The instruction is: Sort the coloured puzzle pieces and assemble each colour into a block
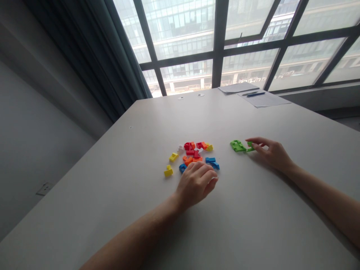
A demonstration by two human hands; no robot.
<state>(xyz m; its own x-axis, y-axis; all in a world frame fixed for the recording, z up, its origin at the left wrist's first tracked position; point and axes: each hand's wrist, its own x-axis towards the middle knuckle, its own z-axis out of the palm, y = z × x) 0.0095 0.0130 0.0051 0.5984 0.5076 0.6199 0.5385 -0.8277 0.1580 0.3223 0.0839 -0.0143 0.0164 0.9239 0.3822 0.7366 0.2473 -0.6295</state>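
Small coloured plastic pieces lie in a loose pile on the table. My left hand [197, 182] is at the pile's near edge, fingers curled and together; whatever may be under its fingertips is hidden. Close around it are a blue piece [182, 168], other blue pieces [210, 160] and orange pieces [188, 161]. Off to the right, my right hand [267, 150] pinches a small green plastic piece [249, 144] between thumb and fingers, low over the table. Just left of that hand lies a group of green pieces [237, 146], set close together.
Red pieces [190, 152], white pieces [180, 148] and yellow pieces [168, 171] make up the rest of the pile. Sheets of paper [264, 99] with a pen [255, 94] lie at the white table's [157, 123] far edge. Beyond stand a window and a dark curtain [92, 56].
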